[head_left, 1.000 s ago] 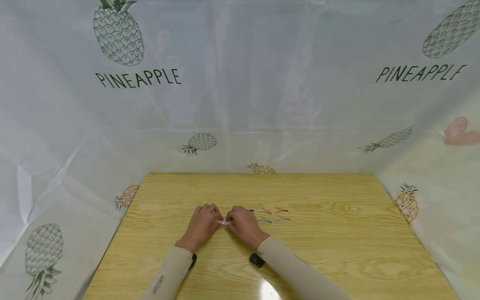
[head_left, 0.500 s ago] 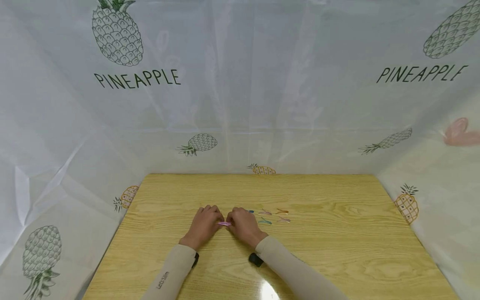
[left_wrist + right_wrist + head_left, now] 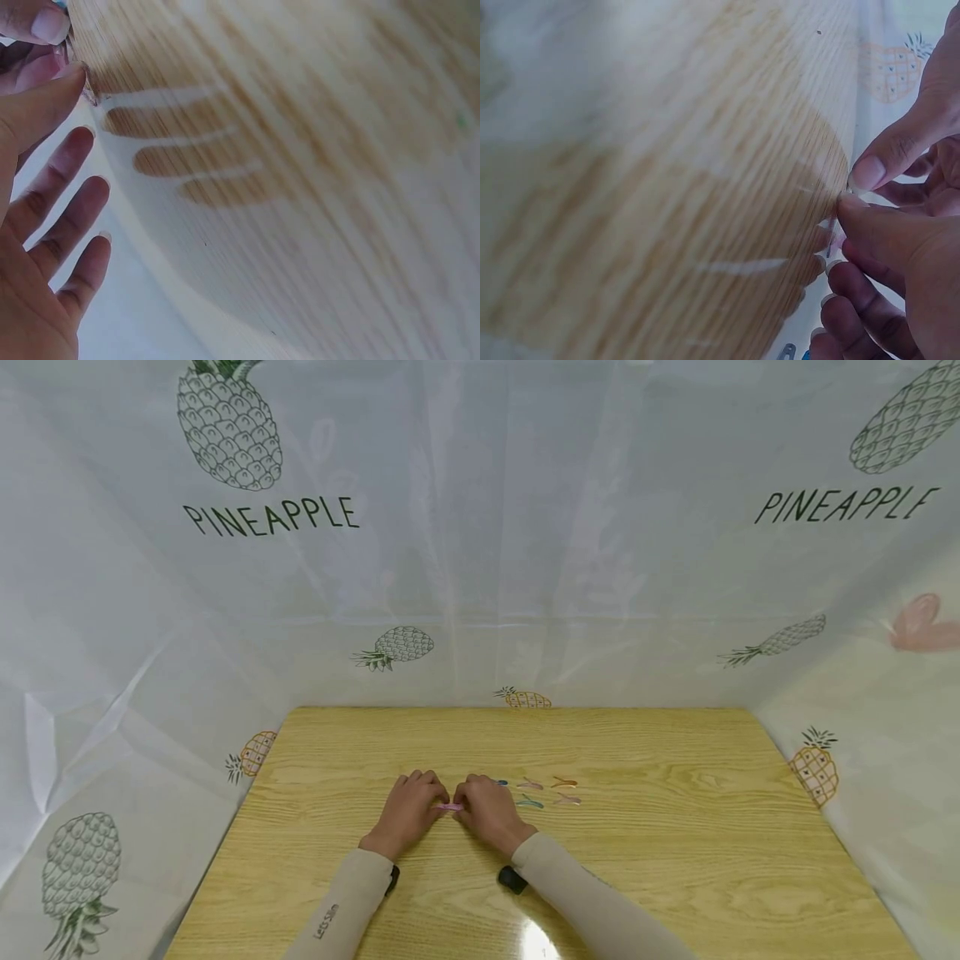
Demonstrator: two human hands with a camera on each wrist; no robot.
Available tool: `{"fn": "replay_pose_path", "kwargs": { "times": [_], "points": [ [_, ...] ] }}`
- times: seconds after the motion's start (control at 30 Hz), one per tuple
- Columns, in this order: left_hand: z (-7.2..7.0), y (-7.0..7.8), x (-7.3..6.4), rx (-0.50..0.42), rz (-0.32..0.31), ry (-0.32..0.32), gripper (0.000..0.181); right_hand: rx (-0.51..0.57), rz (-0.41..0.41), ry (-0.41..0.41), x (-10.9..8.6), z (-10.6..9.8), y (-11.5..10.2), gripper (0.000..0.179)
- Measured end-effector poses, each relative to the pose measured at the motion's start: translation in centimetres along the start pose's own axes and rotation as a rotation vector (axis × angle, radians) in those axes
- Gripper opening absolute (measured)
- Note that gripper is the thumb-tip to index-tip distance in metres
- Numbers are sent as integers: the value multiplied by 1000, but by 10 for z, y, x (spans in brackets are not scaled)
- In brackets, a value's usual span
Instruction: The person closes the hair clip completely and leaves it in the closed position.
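Observation:
A small pink snap hair clip [image 3: 451,807] is held low over the wooden table between both hands. My left hand [image 3: 408,810] pinches its left end with thumb and forefinger, the other fingers spread loosely in the left wrist view. At its right end, my right hand [image 3: 489,812] pinches it likewise. Thumbs nearly meet in the right wrist view, where the clip is mostly hidden behind them. Just right of my right hand lie a blue clip [image 3: 501,782], partly covered, and a teal clip [image 3: 530,802].
Further right on the table [image 3: 675,860] lie a pale pink clip [image 3: 532,783], an orange clip [image 3: 565,782] and another pinkish clip [image 3: 567,798]. A white sheet with pineapple prints [image 3: 406,643] hangs behind the table and along both sides.
Both hands stay almost in place, still pinching the pink hair clip. The clip has tilted and shifted very slightly. The other clips have not moved.

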State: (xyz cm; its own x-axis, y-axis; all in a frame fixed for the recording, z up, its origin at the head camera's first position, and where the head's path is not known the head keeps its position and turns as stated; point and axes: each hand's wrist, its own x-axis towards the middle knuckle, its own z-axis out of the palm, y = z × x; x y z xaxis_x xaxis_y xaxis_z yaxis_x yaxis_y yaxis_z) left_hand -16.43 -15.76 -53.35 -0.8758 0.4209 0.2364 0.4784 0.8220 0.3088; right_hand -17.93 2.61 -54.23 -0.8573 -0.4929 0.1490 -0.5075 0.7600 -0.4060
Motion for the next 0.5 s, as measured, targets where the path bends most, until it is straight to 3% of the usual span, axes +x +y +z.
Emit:
{"fn": "replay_pose_path", "kwargs": {
  "times": [0.23, 0.5],
  "points": [
    [0, 4, 2, 2, -9, -8, 13, 10, 19, 14, -2, -2, 1, 7],
    [1, 16, 15, 11, -49, 25, 16, 29, 1, 153, -4, -21, 8, 16]
  ]
}}
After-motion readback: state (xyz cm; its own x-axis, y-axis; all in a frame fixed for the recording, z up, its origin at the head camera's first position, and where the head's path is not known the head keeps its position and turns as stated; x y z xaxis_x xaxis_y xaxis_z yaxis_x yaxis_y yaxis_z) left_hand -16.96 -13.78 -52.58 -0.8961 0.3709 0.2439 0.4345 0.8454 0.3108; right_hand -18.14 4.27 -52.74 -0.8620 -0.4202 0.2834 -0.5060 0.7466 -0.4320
